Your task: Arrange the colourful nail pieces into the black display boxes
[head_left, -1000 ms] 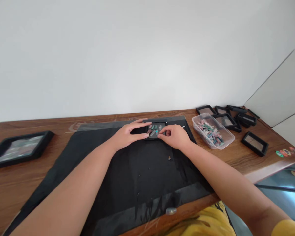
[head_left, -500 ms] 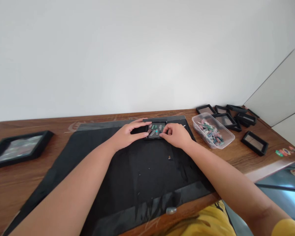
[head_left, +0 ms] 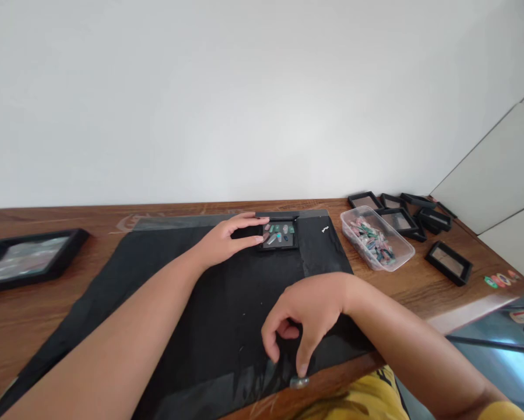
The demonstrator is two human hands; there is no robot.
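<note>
My left hand (head_left: 227, 242) rests at the left end of a small black box frame (head_left: 280, 248), its fingers at the top corner and its thumb at the left side. Inside the frame lie several small polished stones (head_left: 279, 235), green, pink, clear and dark. My right hand (head_left: 308, 318) is low over the near part of the black mat, fingers curved and apart from the thumb. Its thumb tip is at a shiny, clear greyish stone (head_left: 299, 382) on the table's front edge; whether it touches the stone I cannot tell.
The black mat (head_left: 239, 291) covers the middle of the wooden table (head_left: 108, 256). At right stand a clear plastic tub (head_left: 399, 256) of mixed stones and several black frames (head_left: 449, 262). A larger black frame (head_left: 69, 251) lies at left. A white wall (head_left: 227, 105) rises behind.
My right hand has left the small box frame and come back toward me, down to the clear stone at the table edge; its fingers have parted. My left hand stays at the frame.
</note>
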